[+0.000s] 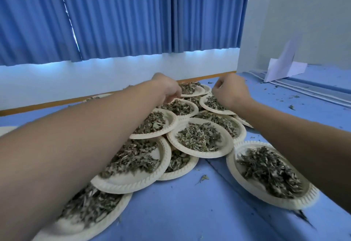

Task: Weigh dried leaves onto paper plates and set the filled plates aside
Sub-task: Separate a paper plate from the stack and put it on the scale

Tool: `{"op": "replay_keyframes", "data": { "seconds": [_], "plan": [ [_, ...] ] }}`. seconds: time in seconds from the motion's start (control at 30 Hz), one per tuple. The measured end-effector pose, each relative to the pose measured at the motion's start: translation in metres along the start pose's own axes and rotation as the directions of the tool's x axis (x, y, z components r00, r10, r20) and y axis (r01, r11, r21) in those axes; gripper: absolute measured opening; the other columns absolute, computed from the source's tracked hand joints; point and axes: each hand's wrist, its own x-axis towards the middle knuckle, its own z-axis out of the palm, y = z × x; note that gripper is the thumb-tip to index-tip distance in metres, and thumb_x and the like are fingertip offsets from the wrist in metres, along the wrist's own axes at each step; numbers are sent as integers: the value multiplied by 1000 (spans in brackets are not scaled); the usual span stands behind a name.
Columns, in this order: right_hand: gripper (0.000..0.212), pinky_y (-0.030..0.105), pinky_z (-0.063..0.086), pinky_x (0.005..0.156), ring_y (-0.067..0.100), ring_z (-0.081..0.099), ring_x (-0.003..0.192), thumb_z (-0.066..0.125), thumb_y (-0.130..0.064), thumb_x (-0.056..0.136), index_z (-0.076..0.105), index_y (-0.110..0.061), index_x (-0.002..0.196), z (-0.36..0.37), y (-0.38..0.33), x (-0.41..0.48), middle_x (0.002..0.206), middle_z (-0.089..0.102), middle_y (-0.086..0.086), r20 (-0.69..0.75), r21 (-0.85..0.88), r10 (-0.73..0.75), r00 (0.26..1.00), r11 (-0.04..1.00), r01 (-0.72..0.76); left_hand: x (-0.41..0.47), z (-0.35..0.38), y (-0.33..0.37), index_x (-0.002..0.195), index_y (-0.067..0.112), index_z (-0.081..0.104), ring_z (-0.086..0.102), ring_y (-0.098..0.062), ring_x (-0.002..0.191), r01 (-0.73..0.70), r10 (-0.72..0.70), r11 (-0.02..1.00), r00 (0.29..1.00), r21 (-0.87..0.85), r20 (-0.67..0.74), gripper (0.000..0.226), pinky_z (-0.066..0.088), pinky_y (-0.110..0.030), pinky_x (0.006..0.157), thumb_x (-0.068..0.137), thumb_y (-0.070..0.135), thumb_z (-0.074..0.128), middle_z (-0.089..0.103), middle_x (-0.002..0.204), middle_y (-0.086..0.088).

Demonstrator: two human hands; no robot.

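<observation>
Seemingly far along: many plates of leaves lie overlapped mid-frame.
Left hand and right hand curl at the far plates; grip cannot be told.

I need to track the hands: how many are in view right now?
2. The left hand is at the near rim of a far plate; the right hand is above the neighbouring plate. Neither is hidden.

Legible text, labels, brands, numbers, signs: none. Paper plates: plain rims, unprinted. Folded white sheet by the wall: blank on the side shown. Blue curtain: unmarked.
</observation>
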Motion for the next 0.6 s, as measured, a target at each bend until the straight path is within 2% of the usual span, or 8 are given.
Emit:
{"op": "replay_keyframes", "data": {
  "seconds": [0.07,0.13,0.2,0.27,0.37,0.43,0.5,0.6],
  "plan": [
    [20,30,41,54,30,60,70,60,-13,89,66,-10,70,3,-45,-21,63,61,8,60,69,-112,992,992,108,-19,-30,-3,97,-5,69,62,-20,68,-4,4,1000,1000,-12,-14,17,55,-24,58,82,-14,70,69,87,-14],
    [26,25,37,52,22,58,66,66,-19,88,63,-16,62,9,-97,-48,59,59,2,116,139,-230,966,967,214,-43,-64,-8,91,-5,71,66,-22,72,-27,27,1000,999,-11,-43,15,61,-29,69,80,-17,70,71,85,-15],
    [27,25,41,54,22,58,65,68,-21,87,65,-15,61,17,-149,-80,61,63,5,179,186,-353,918,929,321,-66,-105,-15,96,-8,70,67,-27,73,-53,54,998,992,15,-111,22,62,-41,81,77,-20,68,71,87,-21],
    [20,32,49,62,30,61,72,65,-17,86,70,-9,68,27,-203,-116,69,67,16,220,240,-464,858,878,414,-95,-158,-29,101,-6,68,69,-29,78,-44,60,996,974,76,-219,27,61,-46,85,77,-19,66,69,89,-24],
    [19,36,47,65,28,52,68,65,-16,87,73,-4,75,38,-261,-155,74,65,22,244,305,-549,799,826,475,-127,-223,-52,105,-6,64,75,-32,78,42,-1,992,946,119,-323,27,64,-43,69,80,-16,63,70,85,-23],
    [19,35,43,62,24,51,69,66,-17,89,73,-6,76,47,-300,-186,72,63,18,266,351,-607,748,784,512,-159,-270,-70,98,-2,65,74,-21,64,96,-20,978,929,188,-369,17,62,-29,56,82,-10,64,71,74,-15],
    [18,34,50,65,29,59,76,63,-17,91,69,-10,75,57,-333,-213,75,64,13,293,356,-667,685,741,570,-188,-310,-88,93,1,69,66,-12,53,101,35,943,918,316,-396,9,53,-19,50,85,-2,67,69,73,-8],
    [23,36,53,72,32,63,86,57,-16,94,68,-22,75,68,-365,-243,85,67,8,340,310,-769,542,636,707,-218,-350,-118,90,4,77,65,-24,77,50,141,899,908,435,-395,10,59,-35,76,82,1,73,72,85,-9]
  ]
}}
